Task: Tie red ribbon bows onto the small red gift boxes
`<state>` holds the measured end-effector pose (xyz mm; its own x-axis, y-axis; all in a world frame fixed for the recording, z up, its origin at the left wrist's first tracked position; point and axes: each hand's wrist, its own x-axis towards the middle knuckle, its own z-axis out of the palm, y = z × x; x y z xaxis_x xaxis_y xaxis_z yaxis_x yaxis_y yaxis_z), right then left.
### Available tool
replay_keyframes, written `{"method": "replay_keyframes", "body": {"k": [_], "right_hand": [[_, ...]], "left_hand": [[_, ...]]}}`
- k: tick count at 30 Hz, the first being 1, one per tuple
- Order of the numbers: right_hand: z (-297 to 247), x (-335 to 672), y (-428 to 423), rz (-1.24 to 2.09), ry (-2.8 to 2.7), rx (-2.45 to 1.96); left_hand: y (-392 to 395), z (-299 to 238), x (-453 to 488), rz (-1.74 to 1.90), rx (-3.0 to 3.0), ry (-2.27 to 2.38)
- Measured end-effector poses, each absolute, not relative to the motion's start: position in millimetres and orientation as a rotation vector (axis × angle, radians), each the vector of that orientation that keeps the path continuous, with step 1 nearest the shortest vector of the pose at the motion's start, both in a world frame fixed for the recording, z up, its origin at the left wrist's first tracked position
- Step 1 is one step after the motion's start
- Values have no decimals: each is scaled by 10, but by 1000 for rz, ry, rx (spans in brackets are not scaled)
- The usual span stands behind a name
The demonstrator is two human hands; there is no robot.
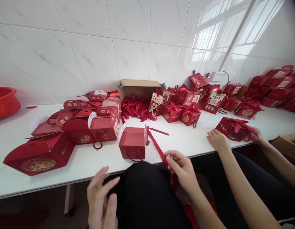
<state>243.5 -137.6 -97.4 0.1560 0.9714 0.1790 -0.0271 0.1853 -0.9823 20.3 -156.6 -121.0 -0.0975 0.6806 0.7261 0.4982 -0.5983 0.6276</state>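
My right hand [182, 170] pinches a red ribbon [155, 143] at the table's front edge. From there the ribbon runs up and left to the tabletop behind a small red gift box [132, 143]. The box stands upright near the edge, with a cord handle hanging down its front. My left hand [101, 197] is raised in front of the table beside my knee, fingers apart, holding nothing. Left of the small box sit several red gift boxes with flaps [103, 125]. A larger red box [42, 156] stands at the far left front.
A cardboard carton [137, 84] at the wall has a heap of red ribbons [137, 107] spilling out. Several bow-tied boxes [190, 115] stand right of it. A co-worker's hands [219, 140] hold a red box [233, 128]. A red basin [5, 103] is at far left.
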Motion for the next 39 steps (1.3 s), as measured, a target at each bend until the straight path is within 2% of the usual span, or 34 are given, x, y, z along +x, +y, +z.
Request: {"method": "replay_keyframes", "body": {"k": [3, 7, 11, 16, 27, 33, 39], "right_hand": [[-719, 2461, -1095, 994, -1224, -1054], [-487, 2364, -757, 1010, -1264, -1001], [-419, 2232, -522, 1037, -1257, -1029], [-448, 2199, -389, 1059, -1269, -1006], [-516, 2149, -353, 1091, -1333, -985], [-453, 2173, -309, 646, -1456, -1063], [-142, 2133, -316, 923, -1538, -795]], "left_hand": [[-1280, -879, 202, 1808, 2129, 1435], [-894, -568, 340, 1500, 2512, 1583], [-648, -430, 507, 1073, 2767, 1642], [-518, -353, 616, 1010, 2825, 1715], [-441, -302, 706, 1365, 2729, 1713], [-350, -213, 635, 1859, 2642, 1694], [-389, 73, 627, 2056, 2599, 1536]]}}
